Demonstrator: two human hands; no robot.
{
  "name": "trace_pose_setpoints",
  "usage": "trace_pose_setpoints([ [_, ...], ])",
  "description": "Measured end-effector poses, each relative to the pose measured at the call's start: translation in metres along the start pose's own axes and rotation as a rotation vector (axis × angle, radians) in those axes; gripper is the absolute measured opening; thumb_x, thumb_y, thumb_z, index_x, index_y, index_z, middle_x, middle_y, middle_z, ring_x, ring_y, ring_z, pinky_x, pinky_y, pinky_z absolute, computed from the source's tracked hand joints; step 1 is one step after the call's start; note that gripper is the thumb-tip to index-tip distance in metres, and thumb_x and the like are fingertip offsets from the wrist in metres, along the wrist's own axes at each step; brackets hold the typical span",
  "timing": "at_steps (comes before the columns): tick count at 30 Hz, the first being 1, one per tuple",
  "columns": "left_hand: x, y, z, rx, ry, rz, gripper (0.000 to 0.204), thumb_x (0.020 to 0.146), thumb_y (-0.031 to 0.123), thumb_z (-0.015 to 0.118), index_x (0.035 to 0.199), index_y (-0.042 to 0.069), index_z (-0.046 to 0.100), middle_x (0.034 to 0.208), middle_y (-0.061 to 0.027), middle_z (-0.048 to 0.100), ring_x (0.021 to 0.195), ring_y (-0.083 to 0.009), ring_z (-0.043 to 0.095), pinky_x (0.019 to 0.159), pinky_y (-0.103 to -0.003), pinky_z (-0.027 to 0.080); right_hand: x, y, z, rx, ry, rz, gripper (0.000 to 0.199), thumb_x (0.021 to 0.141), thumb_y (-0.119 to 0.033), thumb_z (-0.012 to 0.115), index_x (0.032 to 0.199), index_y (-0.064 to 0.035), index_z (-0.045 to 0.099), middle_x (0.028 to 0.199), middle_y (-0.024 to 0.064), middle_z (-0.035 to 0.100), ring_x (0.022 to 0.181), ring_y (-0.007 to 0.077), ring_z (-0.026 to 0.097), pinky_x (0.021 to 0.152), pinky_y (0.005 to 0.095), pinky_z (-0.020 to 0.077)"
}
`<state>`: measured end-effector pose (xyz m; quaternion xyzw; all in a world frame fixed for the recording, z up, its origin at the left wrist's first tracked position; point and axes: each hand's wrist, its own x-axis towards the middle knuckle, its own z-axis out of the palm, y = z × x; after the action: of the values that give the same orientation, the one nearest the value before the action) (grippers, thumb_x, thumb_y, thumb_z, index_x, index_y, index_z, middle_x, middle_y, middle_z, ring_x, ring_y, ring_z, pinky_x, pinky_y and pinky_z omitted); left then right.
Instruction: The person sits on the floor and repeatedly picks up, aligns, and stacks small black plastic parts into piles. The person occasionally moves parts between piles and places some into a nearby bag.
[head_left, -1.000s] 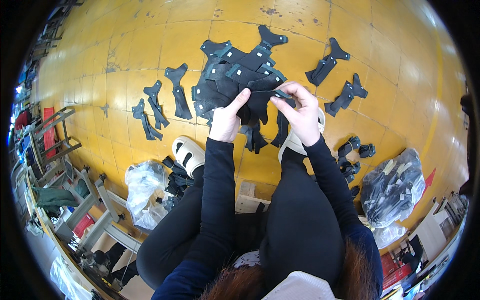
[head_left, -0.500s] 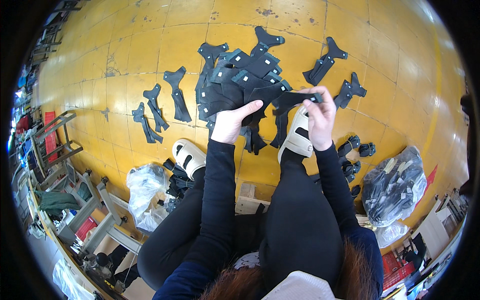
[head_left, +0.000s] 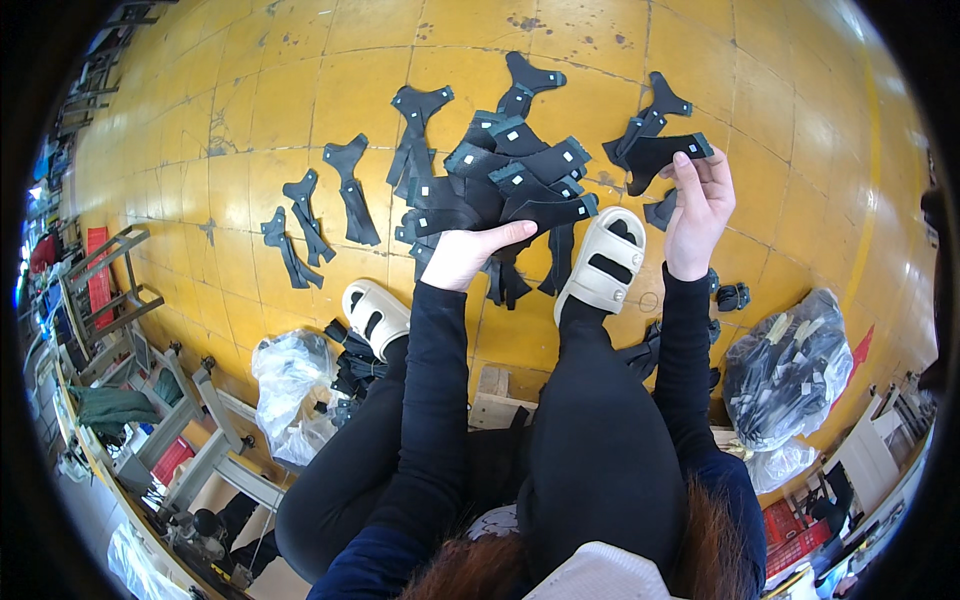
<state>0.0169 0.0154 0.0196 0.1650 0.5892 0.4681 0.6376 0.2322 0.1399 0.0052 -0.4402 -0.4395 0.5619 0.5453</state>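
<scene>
- Right hand (head_left: pixel 697 205) has moved right, away from the pile (head_left: pixel 465 190).
- The black piece (head_left: pixel 660 155) it pinches now overlaps the far-right pieces (head_left: pixel 650 122).
- The right sandal (head_left: pixel 600 262), partly covered earlier, shows fully.
- Right forearm (head_left: pixel 684 345) now covers some rolled bundles (head_left: pixel 733 297).

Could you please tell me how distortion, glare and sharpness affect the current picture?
Head view: fisheye curves straight edges within a dark rim; head view: glare whitens the yellow floor toward the far right and glints off the plastic bag; head view: the right hand and its black piece look fairly clear.
</scene>
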Motion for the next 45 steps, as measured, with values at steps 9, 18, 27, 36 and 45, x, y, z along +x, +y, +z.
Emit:
trace_pose_setpoints([
  [9,0.0,0.0,0.001,0.061,0.015,-0.009,0.047,0.071,0.004,0.078,0.115,0.0,0.06,0.112,-0.0061,0.063,0.101,-0.0147,0.059,0.089,-0.028,0.045,-0.001,-0.003,0.013,-0.063,-0.014,0.002,0.023,0.087,-0.001,0.063,0.109,0.001,0.055,0.085,0.0056,0.063,0.076,0.0104,0.058,0.072,0.0232,0.0464],
  [18,0.001,-0.001,-0.002,0.057,-0.075,-0.063,0.047,0.071,0.004,0.078,0.115,0.001,0.06,0.11,-0.0056,0.064,0.101,-0.0151,0.058,0.088,-0.029,0.046,0.0,-0.005,0.013,-0.175,-0.047,0.018,0.041,0.088,-0.001,0.062,0.126,0.0005,0.047,0.08,0.0054,0.062,0.075,0.0098,0.057,0.072,0.0225,0.0458],
  [27,0.001,-0.003,-0.003,0.223,-0.199,0.049,0.058,0.069,0.001,0.078,0.122,0.002,0.054,0.115,-0.0059,0.062,0.104,-0.017,0.057,0.092,-0.031,0.045,0.008,-0.023,0.034,-0.606,-0.526,-0.181,0.02,0.08,-0.006,0.067,0.099,-0.0028,0.067,0.085,0.0068,0.059,0.08,0.0172,0.058,0.075,0.0265,0.0445],
  [36,0.0,-0.025,-0.003,0.37,-0.226,-0.34,0.048,0.07,0.043,0.081,0.085,-0.002,0.073,0.079,-0.0044,0.069,0.075,-0.0079,0.058,0.071,-0.023,0.045,-0.013,-0.01,0.049,-0.584,-0.223,-0.371,0.011,0.073,0.002,0.072,0.083,0.0002,0.067,0.073,0.0057,0.057,0.07,0.0145,0.056,0.064,0.0249,0.0428],
  [45,0.006,-0.052,0.003,0.38,-0.278,-0.424,0.033,0.07,0.026,0.083,0.084,0.0,0.07,0.081,-0.0021,0.065,0.076,-0.0084,0.056,0.068,-0.023,0.044,-0.01,-0.008,0.029,-0.139,0.326,-0.331,0.012,0.095,-0.01,0.056,0.1,0.0008,0.057,0.092,0.0012,0.057,0.083,0.007,0.052,0.077,0.0211,0.0425],
])
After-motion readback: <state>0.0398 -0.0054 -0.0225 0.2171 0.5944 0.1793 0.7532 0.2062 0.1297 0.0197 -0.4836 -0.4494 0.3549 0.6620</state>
